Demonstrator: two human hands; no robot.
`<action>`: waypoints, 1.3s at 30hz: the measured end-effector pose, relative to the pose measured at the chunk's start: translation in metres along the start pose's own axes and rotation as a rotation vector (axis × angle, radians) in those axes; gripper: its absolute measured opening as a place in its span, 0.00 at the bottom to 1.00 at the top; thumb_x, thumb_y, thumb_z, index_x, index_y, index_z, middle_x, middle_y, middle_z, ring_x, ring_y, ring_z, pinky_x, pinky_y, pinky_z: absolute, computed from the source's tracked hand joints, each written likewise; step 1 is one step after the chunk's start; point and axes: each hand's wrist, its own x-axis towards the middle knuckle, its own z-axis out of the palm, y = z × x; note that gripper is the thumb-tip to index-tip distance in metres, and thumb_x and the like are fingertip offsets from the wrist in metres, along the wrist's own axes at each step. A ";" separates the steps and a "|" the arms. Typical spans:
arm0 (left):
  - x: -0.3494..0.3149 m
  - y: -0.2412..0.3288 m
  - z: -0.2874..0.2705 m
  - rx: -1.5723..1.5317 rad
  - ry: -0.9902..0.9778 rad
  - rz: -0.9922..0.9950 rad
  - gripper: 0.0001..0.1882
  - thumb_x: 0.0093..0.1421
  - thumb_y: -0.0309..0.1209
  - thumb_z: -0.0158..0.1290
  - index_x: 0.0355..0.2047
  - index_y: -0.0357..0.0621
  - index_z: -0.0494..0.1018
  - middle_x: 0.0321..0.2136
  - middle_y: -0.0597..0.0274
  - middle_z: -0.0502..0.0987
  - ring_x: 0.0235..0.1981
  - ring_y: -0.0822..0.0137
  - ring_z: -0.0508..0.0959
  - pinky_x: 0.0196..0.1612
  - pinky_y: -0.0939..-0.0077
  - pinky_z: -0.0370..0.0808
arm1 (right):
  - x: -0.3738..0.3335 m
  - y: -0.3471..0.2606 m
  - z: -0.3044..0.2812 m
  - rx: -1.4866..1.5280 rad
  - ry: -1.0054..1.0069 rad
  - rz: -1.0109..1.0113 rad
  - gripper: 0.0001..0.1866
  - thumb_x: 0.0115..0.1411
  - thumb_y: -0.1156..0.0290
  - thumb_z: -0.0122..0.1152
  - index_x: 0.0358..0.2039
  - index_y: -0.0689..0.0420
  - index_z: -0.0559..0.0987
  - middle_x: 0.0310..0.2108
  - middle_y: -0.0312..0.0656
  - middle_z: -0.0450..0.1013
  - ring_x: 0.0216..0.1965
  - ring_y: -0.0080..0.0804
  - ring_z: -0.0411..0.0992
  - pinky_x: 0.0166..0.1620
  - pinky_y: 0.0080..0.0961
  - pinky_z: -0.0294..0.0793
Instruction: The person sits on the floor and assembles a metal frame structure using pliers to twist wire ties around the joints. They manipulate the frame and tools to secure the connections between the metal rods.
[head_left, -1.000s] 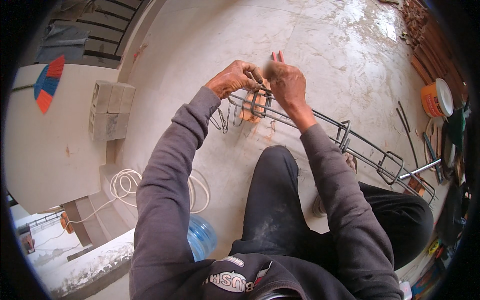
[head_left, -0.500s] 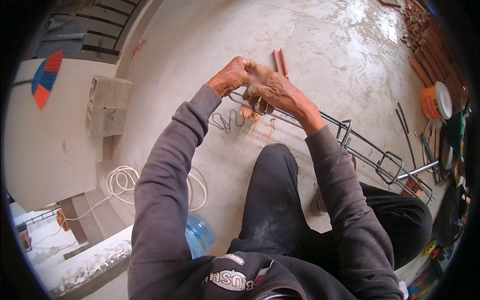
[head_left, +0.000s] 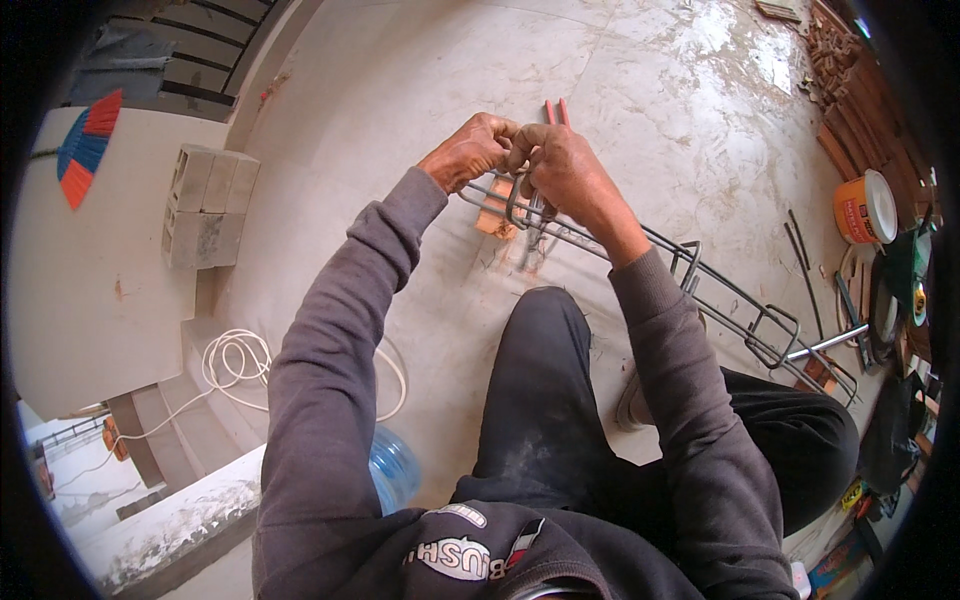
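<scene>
Wires [head_left: 535,236] now hang below R hand [head_left: 565,172], vs. on floor [head_left: 420,90] left of brick [head_left: 494,216] 0.5 s ago; R hand curled, apparently round them; L hand [head_left: 468,152] bunched against it, can't tell what it pinches; both at L end of cage [head_left: 720,277], which runs off R from over brick; several stirrups [head_left: 690,246] already on bars; L end prob. unfinished, ties too small to check; red tool handles [head_left: 549,113] just beyond.

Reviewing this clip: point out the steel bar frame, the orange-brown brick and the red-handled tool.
Steel bar frame [head_left: 692,263]: head view, on a hoop near its middle.
Orange-brown brick [head_left: 495,225]: head view, on its near part.
Red-handled tool [head_left: 564,112]: head view, on its right-hand handle.
</scene>
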 end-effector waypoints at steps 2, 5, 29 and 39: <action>-0.001 0.000 0.000 0.041 0.004 -0.014 0.17 0.47 0.23 0.63 0.40 0.37 0.80 0.30 0.62 0.80 0.34 0.69 0.78 0.43 0.71 0.76 | 0.000 -0.003 -0.010 -0.126 -0.017 -0.049 0.06 0.42 0.83 0.59 0.25 0.65 0.78 0.20 0.46 0.75 0.28 0.34 0.77 0.37 0.32 0.79; -0.003 0.006 0.005 0.052 0.018 -0.011 0.16 0.47 0.23 0.63 0.39 0.36 0.79 0.29 0.60 0.79 0.34 0.68 0.79 0.42 0.71 0.77 | 0.007 0.007 -0.019 -0.082 0.001 -0.093 0.07 0.41 0.78 0.61 0.24 0.62 0.81 0.21 0.48 0.75 0.28 0.41 0.75 0.50 0.35 0.65; -0.014 0.015 0.008 0.127 0.074 0.005 0.07 0.49 0.24 0.61 0.28 0.44 0.75 0.24 0.65 0.78 0.30 0.72 0.75 0.41 0.74 0.70 | 0.024 0.028 -0.039 -0.365 -0.007 -0.067 0.07 0.44 0.71 0.64 0.23 0.62 0.78 0.21 0.53 0.74 0.28 0.52 0.75 0.41 0.42 0.74; -0.015 0.006 0.009 0.093 0.098 0.079 0.09 0.48 0.29 0.64 0.27 0.43 0.74 0.24 0.67 0.75 0.30 0.72 0.73 0.38 0.75 0.71 | 0.032 0.055 -0.016 -0.394 0.009 0.027 0.11 0.43 0.66 0.66 0.23 0.62 0.81 0.28 0.59 0.77 0.37 0.55 0.77 0.59 0.35 0.73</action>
